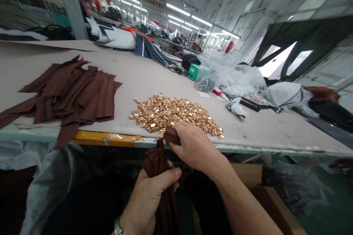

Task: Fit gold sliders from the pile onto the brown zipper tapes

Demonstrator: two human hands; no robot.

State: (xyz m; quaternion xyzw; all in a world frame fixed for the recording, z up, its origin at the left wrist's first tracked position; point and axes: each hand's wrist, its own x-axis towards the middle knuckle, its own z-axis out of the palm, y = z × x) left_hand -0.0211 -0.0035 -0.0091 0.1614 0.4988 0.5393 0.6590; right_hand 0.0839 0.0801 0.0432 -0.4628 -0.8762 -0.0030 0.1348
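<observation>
My left hand [154, 194] is closed around a bundle of brown zipper tapes [154, 159], just below the table's front edge. One brown zipper tape [171, 136] is pinched by its end between the thumb and fingers of my right hand [193, 145]. That hand is at the front of a pile of small gold metal pieces [176, 112] that look like zipper sliders; whether it touches any of them is hidden. On the left of the table, more brown zipper tapes [79, 95] lie in a loose heap, some hanging over the edge.
The table [132, 73] has yellow tape [107, 138] along its front edge. A green box [194, 71], clear plastic bags [234, 73] and a black bar-shaped item [249, 104] lie to the right. Striped fabric [150, 47] is at the back. Under the table stands a cardboard box [270, 198].
</observation>
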